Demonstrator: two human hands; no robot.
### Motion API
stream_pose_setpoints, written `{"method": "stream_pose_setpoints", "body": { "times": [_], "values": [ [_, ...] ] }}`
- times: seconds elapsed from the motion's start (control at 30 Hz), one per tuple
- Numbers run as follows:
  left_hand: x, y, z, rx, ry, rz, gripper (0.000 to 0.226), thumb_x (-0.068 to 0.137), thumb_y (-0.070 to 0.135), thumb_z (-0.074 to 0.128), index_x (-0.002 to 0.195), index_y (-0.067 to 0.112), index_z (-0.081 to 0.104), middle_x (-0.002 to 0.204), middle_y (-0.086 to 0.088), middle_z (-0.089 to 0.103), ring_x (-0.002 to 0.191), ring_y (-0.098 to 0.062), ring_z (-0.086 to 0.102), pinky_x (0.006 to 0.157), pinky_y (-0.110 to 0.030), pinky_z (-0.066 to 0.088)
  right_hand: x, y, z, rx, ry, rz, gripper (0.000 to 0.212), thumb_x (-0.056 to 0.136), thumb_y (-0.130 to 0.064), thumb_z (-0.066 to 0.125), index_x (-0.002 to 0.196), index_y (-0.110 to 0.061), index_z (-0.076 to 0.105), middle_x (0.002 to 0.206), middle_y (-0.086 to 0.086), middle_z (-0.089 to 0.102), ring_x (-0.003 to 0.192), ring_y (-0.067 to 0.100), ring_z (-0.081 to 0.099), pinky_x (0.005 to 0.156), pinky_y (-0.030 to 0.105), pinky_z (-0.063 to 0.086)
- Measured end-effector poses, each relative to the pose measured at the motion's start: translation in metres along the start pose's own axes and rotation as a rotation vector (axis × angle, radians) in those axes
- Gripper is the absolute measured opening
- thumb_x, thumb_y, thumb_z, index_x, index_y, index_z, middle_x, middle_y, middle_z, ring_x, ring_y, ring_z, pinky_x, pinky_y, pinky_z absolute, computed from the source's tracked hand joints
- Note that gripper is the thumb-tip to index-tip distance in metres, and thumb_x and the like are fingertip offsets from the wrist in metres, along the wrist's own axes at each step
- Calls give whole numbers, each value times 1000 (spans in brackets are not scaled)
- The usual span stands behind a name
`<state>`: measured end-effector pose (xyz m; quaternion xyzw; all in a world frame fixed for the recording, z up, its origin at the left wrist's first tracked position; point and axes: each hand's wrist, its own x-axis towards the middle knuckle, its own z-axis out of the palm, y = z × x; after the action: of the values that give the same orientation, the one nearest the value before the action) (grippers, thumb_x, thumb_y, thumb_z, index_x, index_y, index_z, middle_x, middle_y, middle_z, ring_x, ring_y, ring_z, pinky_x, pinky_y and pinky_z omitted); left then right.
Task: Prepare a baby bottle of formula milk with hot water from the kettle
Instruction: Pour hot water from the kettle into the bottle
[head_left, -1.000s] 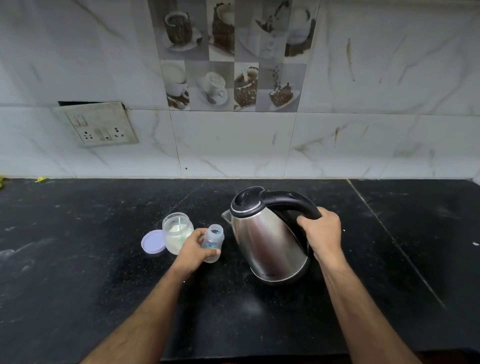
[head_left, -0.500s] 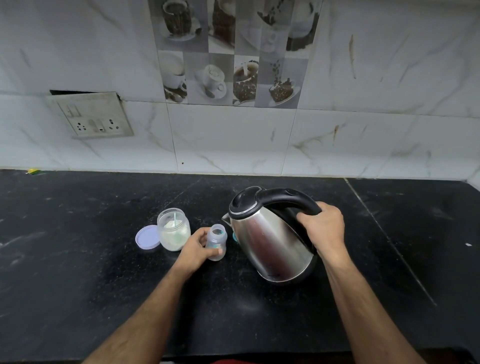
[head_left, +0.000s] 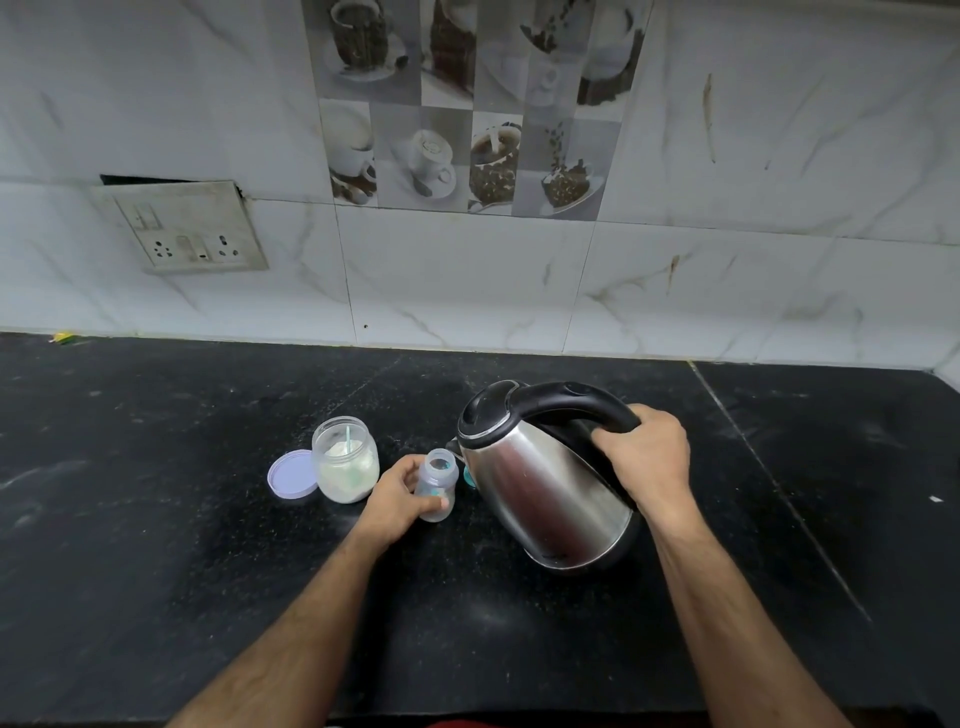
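Counter (head_left: 156, 545): black stone slab; both bare forearms reach across it from the near edge.
Left hand (head_left: 400, 493): fingers and thumb curl round the lower half of the baby bottle and grip it.
Baby bottle (head_left: 438, 480): small, clear, upright on the counter with its mouth open; it stands partly inside the left fingers, its neck above them and just beside the kettle's spout.
Right hand (head_left: 647, 460): fingers wrap over the rear end of the black handle and grip it.
Kettle (head_left: 545, 488): steel body with a black lid, tilted toward the bottle, left of the right fingers; whether its base touches the counter I cannot tell.
Jar (head_left: 345, 460): clear glass, open, holding white powder and a pale scoop stick, just left of the left fingers.
Jar lid (head_left: 292, 475): lilac, flat on the counter, touching the jar's far-left side.
Wall (head_left: 467, 275): pale marble tiles behind everything, with a switch plate (head_left: 189, 228) at far left.
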<state>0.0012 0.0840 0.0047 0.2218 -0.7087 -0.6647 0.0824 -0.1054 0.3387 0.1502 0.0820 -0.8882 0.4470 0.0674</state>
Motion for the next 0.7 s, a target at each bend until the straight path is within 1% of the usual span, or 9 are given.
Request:
{"method": "stream_pose_setpoints", "body": {
  "times": [0.13,0.33,0.43,0.53,0.63,0.7],
  "values": [
    [1,-1,-1,7,2,-10,54,68,-10,81,111,13,60,112,-6,71,110,-23,66,103,-40,48,0,-5,-1,4,4,5,16,52,-42,60,57,-27,60,53,-9,61,59,14,61,57,28,42],
    [1,-4,-1,-12,7,-25,55,68,-12,80,113,10,59,116,-10,70,113,-27,65,105,-43,47,3,-8,-2,-15,0,-16,17,51,-42,59,56,-26,60,52,-8,60,58,15,60,54,27,39],
    [0,-6,0,-18,16,-31,56,68,-12,80,115,9,58,116,-11,70,113,-28,64,105,-43,48,3,-9,-3,-11,2,-16,18,51,-42,59,57,-25,61,54,-7,62,60,17,61,56,29,42],
    [-2,-7,-2,-25,22,-21,54,69,-13,79,114,10,59,114,-10,70,110,-27,65,102,-39,49,3,-10,-4,-3,5,-24,23,51,-43,60,60,-21,63,55,-5,62,61,21,61,59,31,46],
    [-2,-7,-3,-22,26,-21,54,70,-13,79,114,10,59,115,-9,70,110,-25,65,102,-39,49,5,-11,-6,-6,5,-31,17,55,-40,64,59,-23,62,55,-5,61,62,22,62,59,31,44],
    [-2,-7,-4,-22,27,-23,55,70,-13,79,116,9,58,116,-9,69,110,-25,65,102,-38,49,6,-12,-6,-13,-2,-32,12,61,-32,71,60,-24,63,56,-5,62,64,23,63,61,32,48]
  ]
}}
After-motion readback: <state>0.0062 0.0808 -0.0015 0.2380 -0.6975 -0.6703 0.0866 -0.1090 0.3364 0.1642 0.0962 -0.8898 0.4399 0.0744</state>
